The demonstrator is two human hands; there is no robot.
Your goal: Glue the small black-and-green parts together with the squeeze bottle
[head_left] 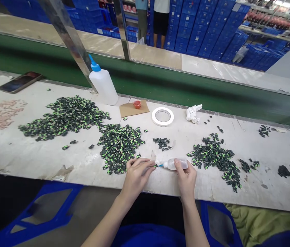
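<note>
My right hand (pixel 187 175) grips a small clear squeeze bottle (pixel 171 164), tipped on its side with its blue nozzle pointing left. The nozzle tip meets or nearly meets a small black-and-green piece (pixel 156 166) pinched in the fingertips of my left hand (pixel 136 173). A thin see-through scrap (pixel 153 156) stands up beside those fingertips; whether they hold it I cannot tell. Just left of my left hand spreads a heap of black-and-green pieces (pixel 119 145). Another heap (pixel 214 156) lies right of my right hand. Small plain black pieces (pixel 162 143) sit beyond the bottle.
Farther back stand a large white bottle (pixel 105 85) with a blue cap, a red pot (pixel 137 104) on cardboard, a tape roll (pixel 155 120) and crumpled tissue (pixel 192 115). A phone (pixel 20 82) lies far left. Behind the green ledge (pixel 145 77) are blue crates and two people.
</note>
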